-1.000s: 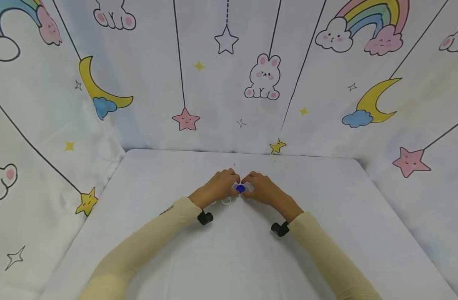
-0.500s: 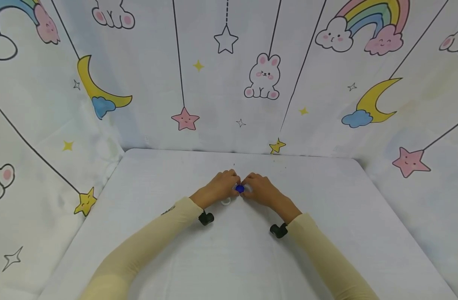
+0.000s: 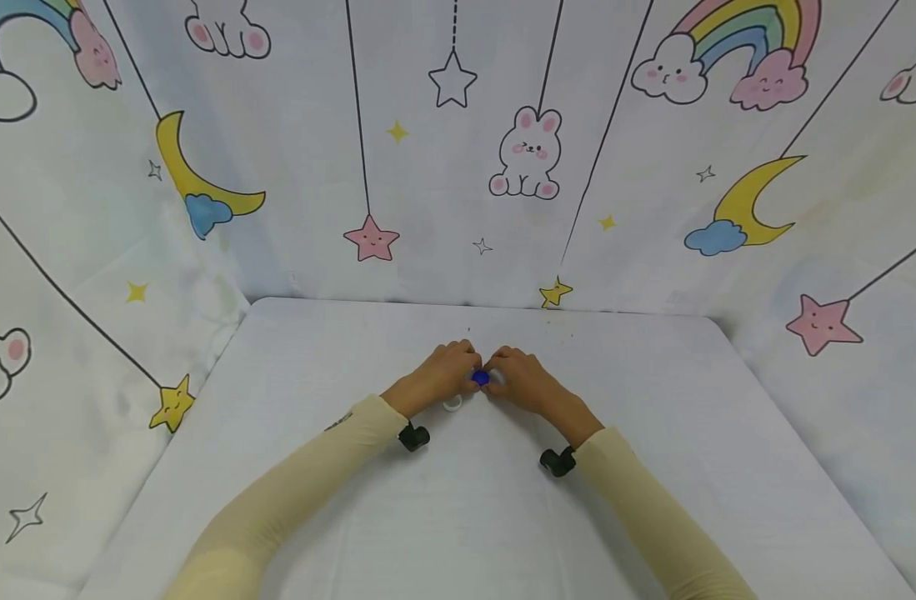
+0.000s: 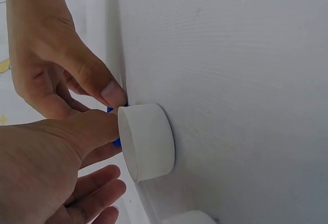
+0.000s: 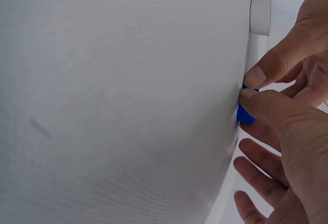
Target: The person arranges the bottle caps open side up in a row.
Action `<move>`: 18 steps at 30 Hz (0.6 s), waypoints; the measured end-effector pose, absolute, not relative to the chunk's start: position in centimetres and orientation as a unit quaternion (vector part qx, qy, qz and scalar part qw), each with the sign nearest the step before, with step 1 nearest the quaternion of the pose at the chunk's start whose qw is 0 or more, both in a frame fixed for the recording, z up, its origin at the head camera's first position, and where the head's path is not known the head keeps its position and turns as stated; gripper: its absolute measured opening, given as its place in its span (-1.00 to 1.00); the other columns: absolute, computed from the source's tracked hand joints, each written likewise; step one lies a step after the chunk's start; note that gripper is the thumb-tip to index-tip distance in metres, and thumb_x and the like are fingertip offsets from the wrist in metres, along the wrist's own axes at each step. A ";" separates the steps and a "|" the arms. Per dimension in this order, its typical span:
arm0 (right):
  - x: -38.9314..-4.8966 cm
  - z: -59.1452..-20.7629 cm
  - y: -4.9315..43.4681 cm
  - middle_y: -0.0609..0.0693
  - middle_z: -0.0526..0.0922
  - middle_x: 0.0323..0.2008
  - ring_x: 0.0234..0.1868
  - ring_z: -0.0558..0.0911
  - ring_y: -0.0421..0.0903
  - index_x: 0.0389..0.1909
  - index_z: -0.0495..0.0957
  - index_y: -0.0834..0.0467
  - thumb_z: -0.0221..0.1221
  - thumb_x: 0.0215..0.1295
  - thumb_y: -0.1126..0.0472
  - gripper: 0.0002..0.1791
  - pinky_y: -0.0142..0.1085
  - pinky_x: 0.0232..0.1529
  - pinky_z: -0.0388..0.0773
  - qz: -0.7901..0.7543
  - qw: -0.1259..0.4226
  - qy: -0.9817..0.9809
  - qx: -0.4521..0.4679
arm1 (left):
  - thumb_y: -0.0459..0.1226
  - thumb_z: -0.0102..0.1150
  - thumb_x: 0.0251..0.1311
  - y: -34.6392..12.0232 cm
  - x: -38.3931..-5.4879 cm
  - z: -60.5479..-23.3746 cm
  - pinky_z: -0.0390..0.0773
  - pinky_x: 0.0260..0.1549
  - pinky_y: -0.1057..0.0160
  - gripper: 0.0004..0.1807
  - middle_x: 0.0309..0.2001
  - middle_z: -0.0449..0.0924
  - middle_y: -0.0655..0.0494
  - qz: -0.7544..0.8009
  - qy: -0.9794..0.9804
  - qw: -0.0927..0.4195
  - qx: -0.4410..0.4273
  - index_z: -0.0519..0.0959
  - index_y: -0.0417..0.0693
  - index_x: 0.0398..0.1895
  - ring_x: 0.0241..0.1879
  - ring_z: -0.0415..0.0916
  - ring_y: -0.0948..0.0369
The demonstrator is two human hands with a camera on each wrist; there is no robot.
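Note:
At the middle of the table, both hands pinch a small blue piece between thumbs and fingertips. My left hand comes from the left and my right hand from the right, their fingertips nearly meeting. In the right wrist view the blue piece is close over the white tabletop, partly covered by the thumbs; its exact kind is hidden. The other fingers of my right hand are spread loosely. A short white cylinder with a hollow, cup-like end stands beside my left thumb.
A second white cylinder shows at the bottom edge of the left wrist view. The white table ends at a back edge against a cloth wall printed with stars, moons and rabbits. Dark wrist cameras sit under both wrists.
The right hand's fingers have drawn in slightly closer around the blue piece. Both hands otherwise stay at nearly the same spot.

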State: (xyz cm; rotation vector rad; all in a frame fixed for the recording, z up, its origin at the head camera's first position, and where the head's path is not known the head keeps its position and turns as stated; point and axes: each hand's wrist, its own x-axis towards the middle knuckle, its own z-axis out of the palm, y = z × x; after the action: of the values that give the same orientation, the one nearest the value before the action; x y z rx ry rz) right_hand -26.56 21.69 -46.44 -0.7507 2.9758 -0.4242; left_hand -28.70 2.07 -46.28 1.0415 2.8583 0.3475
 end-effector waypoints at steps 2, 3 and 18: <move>-26.6 -46.4 21.7 0.09 0.68 0.12 0.21 0.63 0.12 0.05 0.75 0.13 0.43 0.37 0.10 -0.69 0.24 0.23 0.54 -0.139 0.026 0.960 -0.241 | -0.06 0.41 0.37 2.0 -28.7 -46.3 0.53 0.18 -0.02 -0.69 0.20 0.57 -0.01 0.113 0.933 0.041 0.340 0.70 0.02 0.07 0.19 0.53 0.02; -26.6 -46.4 21.6 0.09 0.68 0.13 0.21 0.63 0.11 0.06 0.75 0.12 0.43 0.37 0.10 -0.69 0.24 0.23 0.53 -0.140 0.028 0.960 -0.241 | -0.06 0.41 0.37 2.0 -28.7 -46.3 0.53 0.19 -0.02 -0.68 0.21 0.56 -0.01 0.114 0.933 0.041 0.339 0.70 0.02 0.07 0.19 0.53 0.02; -26.9 -46.1 21.8 0.09 0.65 0.15 0.26 0.59 0.11 0.08 0.72 0.15 0.39 0.40 0.03 -0.64 0.25 0.34 0.45 -0.175 0.048 0.955 -0.234 | -0.10 0.44 0.35 0.9 -28.4 -46.2 0.50 0.17 -0.03 -0.66 0.17 0.58 0.00 0.147 0.920 0.011 0.362 0.67 0.01 0.11 0.16 0.53 0.02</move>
State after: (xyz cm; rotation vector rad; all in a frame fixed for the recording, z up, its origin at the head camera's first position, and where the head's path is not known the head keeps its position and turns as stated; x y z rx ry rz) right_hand -26.86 21.76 -46.14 -0.7129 2.9118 -0.5337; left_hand -28.39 0.86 -46.17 1.1289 2.8709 0.4591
